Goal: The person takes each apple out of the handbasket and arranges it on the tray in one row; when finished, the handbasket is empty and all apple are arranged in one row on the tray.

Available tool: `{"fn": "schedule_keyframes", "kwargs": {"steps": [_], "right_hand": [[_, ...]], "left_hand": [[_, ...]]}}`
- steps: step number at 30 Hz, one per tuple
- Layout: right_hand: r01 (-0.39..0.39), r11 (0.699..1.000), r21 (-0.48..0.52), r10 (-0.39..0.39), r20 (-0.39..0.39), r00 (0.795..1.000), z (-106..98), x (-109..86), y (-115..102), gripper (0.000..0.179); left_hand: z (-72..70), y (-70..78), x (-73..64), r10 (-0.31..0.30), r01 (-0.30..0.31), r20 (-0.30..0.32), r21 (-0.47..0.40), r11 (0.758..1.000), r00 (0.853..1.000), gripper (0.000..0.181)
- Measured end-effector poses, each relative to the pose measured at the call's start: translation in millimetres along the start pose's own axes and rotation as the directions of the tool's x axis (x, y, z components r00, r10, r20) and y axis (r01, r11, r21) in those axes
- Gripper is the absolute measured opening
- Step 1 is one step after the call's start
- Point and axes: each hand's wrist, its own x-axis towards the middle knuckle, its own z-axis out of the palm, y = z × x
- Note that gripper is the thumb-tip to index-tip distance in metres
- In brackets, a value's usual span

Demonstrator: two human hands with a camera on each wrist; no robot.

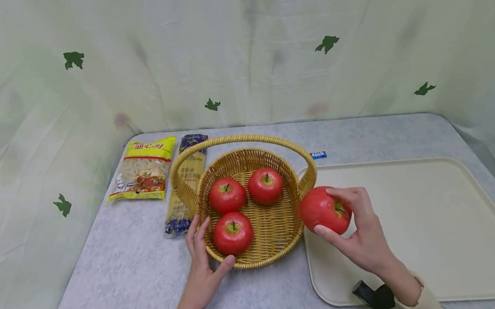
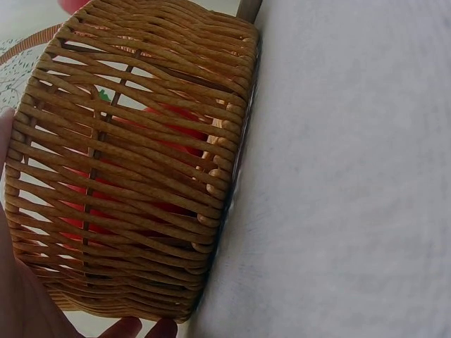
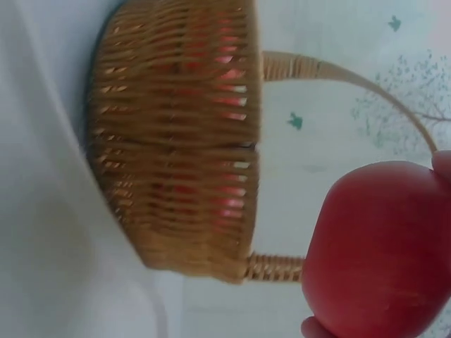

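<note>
A round wicker basket (image 1: 277, 226) with a tall arched handle (image 1: 246, 138) stands on the table. Inside it are three red apples, one at back left (image 1: 227, 195), one at back right (image 1: 266, 186) and one at front left (image 1: 233, 233). My left hand (image 1: 203, 278) holds the basket at its front left, the thumb on the rim and the fingers against the left side. In my right hand (image 1: 365, 237) is another red apple (image 1: 322, 212), pinched between thumb and fingers just right of the basket rim. The right wrist view shows this apple (image 3: 380, 246) raised beside the handle.
A large cream tray (image 1: 416, 232) lies to the right, its left edge by the basket. Left of the basket are a yellow bag of pasta (image 1: 143, 170) and a long pack of spaghetti (image 1: 193, 172). A small blue packet (image 1: 318, 155) lies behind the tray.
</note>
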Motion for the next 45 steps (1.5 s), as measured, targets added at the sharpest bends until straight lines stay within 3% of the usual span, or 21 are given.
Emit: {"fn": "schedule_keyframes", "kwargs": {"steps": [5,12,17,21,30,45], "right_hand": [[-0.008,0.998,-0.067,0.006,-0.03,1.0,-5.7,-4.0,14.8,0.075],[-0.033,0.989,-0.145,0.026,-0.045,0.999,-7.2,-9.1,32.3,0.072],[-0.075,0.982,-0.173,0.069,-0.037,0.997,-5.6,-10.9,39.4,0.069],[-0.122,0.975,-0.183,0.118,-0.03,0.993,-4.1,-11.1,42.7,0.066],[-0.195,0.948,-0.253,0.204,0.01,0.979,-1.5,-13.4,51.7,0.064],[-0.232,0.921,-0.312,0.256,0.039,0.966,1.4,-16.6,57.8,0.061]], "left_hand": [[-0.1,-2.5,0.7,0.0,0.0,0.003,-0.003,1.0,1.0,0.082],[2.8,-33.9,0.3,0.005,-0.005,-0.003,0.005,1.0,1.0,0.086],[2.1,-39.2,-0.5,0.012,-0.012,-0.003,0.003,1.0,1.0,0.087],[1.8,-33.9,-0.4,-0.003,0.003,-0.005,0.01,1.0,1.0,0.087],[-0.2,0.9,-0.4,-0.018,0.018,0.0,-0.005,1.0,1.0,0.08],[0.6,-2.7,-0.3,-0.015,0.015,-0.001,-0.011,1.0,1.0,0.082]]}}
